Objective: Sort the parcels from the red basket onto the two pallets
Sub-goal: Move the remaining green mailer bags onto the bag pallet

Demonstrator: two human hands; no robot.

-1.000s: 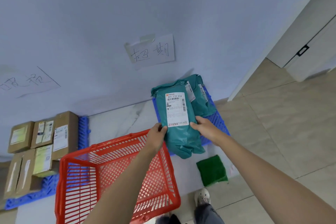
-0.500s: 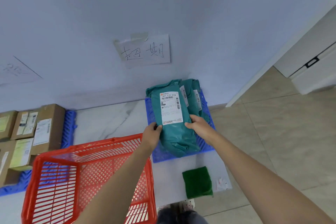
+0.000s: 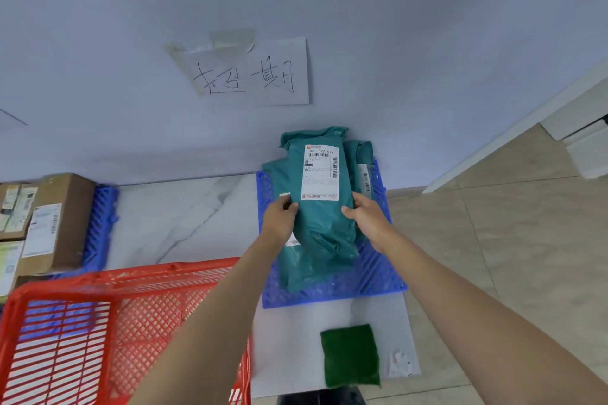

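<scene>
Starting at the left edge of the floor, brown cardboard boxes with white labels [image 3: 49, 223] sit on a blue plastic grid pallet [image 3: 100, 223] against the wall. Near the lower left corner stands the red plastic mesh basket [image 3: 98, 322]; what it contains cannot be told, as blue shows through the mesh floor.

Further right, the left hand [image 3: 279, 219] grips the left edge of a teal plastic mailer parcel with a white shipping label [image 3: 320, 207], thumb curled over the top face. The right hand [image 3: 365, 214] grips the parcel's right edge in like manner, thumb on top, fingers hidden beneath. The parcel lies lengthwise over other teal plastic mailers [image 3: 362, 158] stacked on a second blue plastic grid pallet [image 3: 371, 276], toward that pallet's far edge by the wall; whether it rests fully on the stack cannot be told.

On the wall above, a taped white paper sign with handwritten characters [image 3: 250, 76]. On the floor beyond the pallet's near edge lies a dark green square cloth pad [image 3: 350, 355].
</scene>
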